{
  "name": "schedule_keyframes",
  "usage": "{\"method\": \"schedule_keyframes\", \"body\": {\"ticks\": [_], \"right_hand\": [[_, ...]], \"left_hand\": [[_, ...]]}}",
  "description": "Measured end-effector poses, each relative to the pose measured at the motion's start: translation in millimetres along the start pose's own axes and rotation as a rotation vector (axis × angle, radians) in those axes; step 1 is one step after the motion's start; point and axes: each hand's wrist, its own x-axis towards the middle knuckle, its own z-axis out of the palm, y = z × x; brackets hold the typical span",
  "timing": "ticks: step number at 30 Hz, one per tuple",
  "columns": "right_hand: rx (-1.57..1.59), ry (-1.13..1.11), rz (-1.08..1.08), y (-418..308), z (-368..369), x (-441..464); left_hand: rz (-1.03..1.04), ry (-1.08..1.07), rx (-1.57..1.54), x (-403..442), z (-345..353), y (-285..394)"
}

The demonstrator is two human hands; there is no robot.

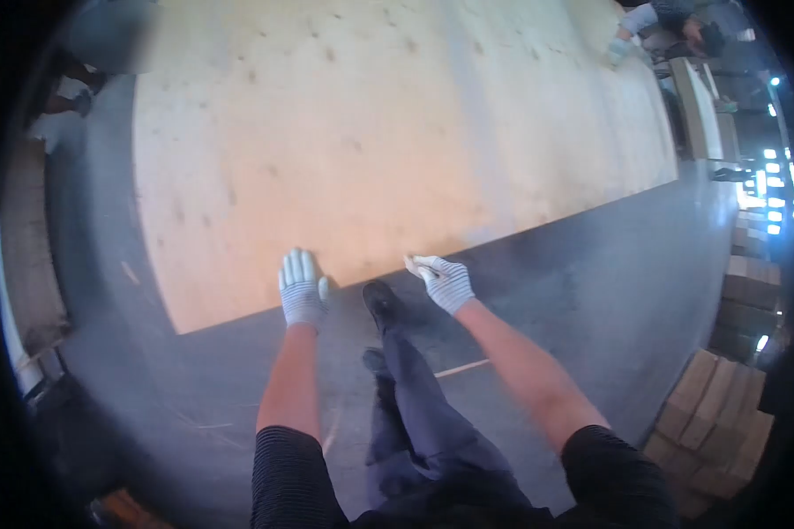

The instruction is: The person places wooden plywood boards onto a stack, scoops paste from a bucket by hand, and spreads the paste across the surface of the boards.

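Observation:
A large sheet of plywood, pale with dark knots, spreads out in front of me. My left hand, in a striped work glove, rests palm down on the sheet close to its near edge, fingers stretched forward. Further right along that edge is my right hand, gloved the same way. Its fingers are pinched together at the edge of the wood; whatever they hold, if anything, is too small to make out.
Under the sheet's near edge lies a grey floor with a thin wood strip. Wooden blocks are stacked at the right. A co-worker's gloved hand is at the sheet's far right corner. A wooden beam stands left.

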Motion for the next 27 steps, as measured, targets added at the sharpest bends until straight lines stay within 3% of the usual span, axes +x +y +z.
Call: {"method": "schedule_keyframes", "body": {"ticks": [2, 4, 6, 9, 10, 13, 15, 17, 19, 22, 25, 27], "right_hand": [[0.184, -0.023, -0.130, -53.0, 14.1, 36.4], [1.113, -0.101, 0.125, -130.3, 44.4, 93.8], [1.044, -0.139, 0.187, -202.5, 50.8, 148.4], [0.860, -0.077, 0.232, -294.1, 56.5, 246.7], [0.912, -0.069, 0.202, -332.5, 49.8, 276.1], [1.077, -0.058, 0.112, -387.0, 61.6, 371.1], [1.366, -0.287, 0.067, -400.7, 70.9, 441.2], [1.481, -0.418, 0.216, -389.9, 132.6, 521.7], [0.089, -0.012, -0.097, -350.6, 194.5, 603.8], [-0.132, -0.214, -0.306, -394.6, 202.8, 622.9], [0.156, -0.434, -0.292, -369.9, 210.7, 579.9], [-0.261, -0.360, -0.438, -377.4, 197.6, 449.9]], "left_hand": [[-0.287, 0.096, 0.114, 3.7, -14.5, -91.8], [-0.620, 0.229, 0.241, 58.0, -48.3, -211.3], [-0.968, 0.287, 0.345, 88.4, -58.5, -302.7], [-1.064, 0.385, -0.101, 110.4, -132.5, -328.3], [-1.094, 0.537, -0.141, 105.8, -117.1, -337.5], [-1.076, 0.541, -0.182, 104.0, -125.2, -343.3], [-1.122, 0.477, -0.250, 110.6, -134.4, -345.6], [-1.150, 0.441, -0.296, 110.4, -140.2, -346.5], [-1.118, 0.412, -0.319, 109.2, -147.1, -349.5], [-1.068, 0.390, -0.416, 110.2, -166.0, -353.6], [-1.050, 0.491, -0.283, 105.1, -148.7, -356.7], [-1.111, 0.299, -0.407, 104.8, -177.3, -352.4]]}}
